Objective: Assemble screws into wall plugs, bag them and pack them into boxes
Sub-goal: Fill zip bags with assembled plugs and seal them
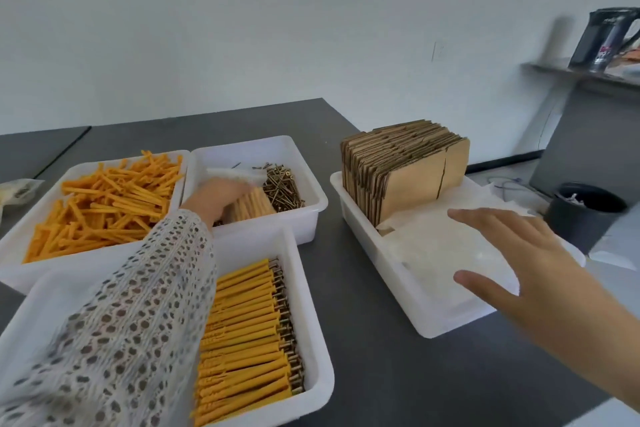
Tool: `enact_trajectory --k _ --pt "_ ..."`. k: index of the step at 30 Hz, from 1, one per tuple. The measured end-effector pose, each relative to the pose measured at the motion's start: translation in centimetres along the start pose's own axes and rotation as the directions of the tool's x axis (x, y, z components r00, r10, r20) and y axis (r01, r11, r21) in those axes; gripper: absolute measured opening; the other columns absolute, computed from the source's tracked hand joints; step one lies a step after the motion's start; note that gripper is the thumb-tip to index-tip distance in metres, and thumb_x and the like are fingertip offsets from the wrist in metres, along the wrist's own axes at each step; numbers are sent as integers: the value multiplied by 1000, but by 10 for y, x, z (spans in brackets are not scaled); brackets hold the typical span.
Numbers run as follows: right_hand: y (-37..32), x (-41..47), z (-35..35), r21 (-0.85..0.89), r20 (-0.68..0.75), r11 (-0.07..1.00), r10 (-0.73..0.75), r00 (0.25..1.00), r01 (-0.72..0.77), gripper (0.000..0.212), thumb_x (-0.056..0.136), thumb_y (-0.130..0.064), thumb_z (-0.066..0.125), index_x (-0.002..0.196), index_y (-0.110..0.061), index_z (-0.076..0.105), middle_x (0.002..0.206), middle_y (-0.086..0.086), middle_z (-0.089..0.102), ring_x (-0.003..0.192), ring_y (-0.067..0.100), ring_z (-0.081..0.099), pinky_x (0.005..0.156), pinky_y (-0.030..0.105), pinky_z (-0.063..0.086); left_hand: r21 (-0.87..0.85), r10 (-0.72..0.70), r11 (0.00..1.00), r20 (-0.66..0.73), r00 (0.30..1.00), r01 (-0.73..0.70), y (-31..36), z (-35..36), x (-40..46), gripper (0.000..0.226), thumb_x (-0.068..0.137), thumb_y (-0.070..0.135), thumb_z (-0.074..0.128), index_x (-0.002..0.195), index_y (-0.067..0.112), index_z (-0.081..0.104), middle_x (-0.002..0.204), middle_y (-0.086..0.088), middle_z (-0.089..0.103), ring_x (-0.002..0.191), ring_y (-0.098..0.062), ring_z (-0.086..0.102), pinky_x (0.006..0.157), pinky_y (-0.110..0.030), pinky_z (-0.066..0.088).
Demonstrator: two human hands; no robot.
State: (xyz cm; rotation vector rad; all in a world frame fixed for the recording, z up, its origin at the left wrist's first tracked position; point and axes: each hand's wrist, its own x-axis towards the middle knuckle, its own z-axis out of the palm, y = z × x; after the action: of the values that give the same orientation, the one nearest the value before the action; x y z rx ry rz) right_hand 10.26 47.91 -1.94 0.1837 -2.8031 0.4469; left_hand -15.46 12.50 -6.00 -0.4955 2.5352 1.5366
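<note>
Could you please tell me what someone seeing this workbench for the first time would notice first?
Most striking is the loose heap of orange wall plugs in the far-left white tray, and the neat rows of yellow plugs with screws fitted in the near tray. Between them, the left hand reaches into the screw tray, holding a bagged bundle of plugs. At right, the open right hand hovers over clear bags beside upright flat cardboard boxes.

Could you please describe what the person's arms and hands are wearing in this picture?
The left arm wears a loose, white open-knit sleeve with a pattern of small holes, reaching the wrist. The left hand is bare. The right hand and forearm are bare, with no sleeve, glove or jewellery visible.
</note>
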Motion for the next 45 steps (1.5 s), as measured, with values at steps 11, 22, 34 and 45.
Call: enact_trajectory --k 11,22,34,45 --pt "15 25 25 -72 -164 994 -88 983 77 29 86 -52 64 108 -33 70 106 -14 67 90 24 63 80 43 44 594 280 766 38 959 -247 23 -36 -51 58 97 45 57 137 4 49 135 -15 54 124 -29 52 91 -33 39" --pt "5 41 34 -432 212 902 77 974 23 78 80 -75 -18 149 -52 10 150 -22 36 141 5 31 117 35 16 330 351 781 471 809 -531 44 -42 -168 26 99 41 53 125 39 59 124 22 57 113 0 56 95 -24 50" --pt "-4 51 31 -356 -53 915 182 982 -189 40 104 -40 23 114 -32 61 99 -11 65 86 18 59 92 39 42 101 492 769 536 686 -631 35 -69 -264 29 101 35 48 128 31 60 128 13 63 113 1 62 104 -36 49" --pt "-151 -4 11 -135 -417 682 -697 583 719 43 106 -25 27 135 -16 58 139 5 56 130 27 50 105 40 39 -521 411 837 802 434 169 -7 -76 -270 86 88 75 33 144 11 50 136 -9 59 124 -25 58 100 -43 48"
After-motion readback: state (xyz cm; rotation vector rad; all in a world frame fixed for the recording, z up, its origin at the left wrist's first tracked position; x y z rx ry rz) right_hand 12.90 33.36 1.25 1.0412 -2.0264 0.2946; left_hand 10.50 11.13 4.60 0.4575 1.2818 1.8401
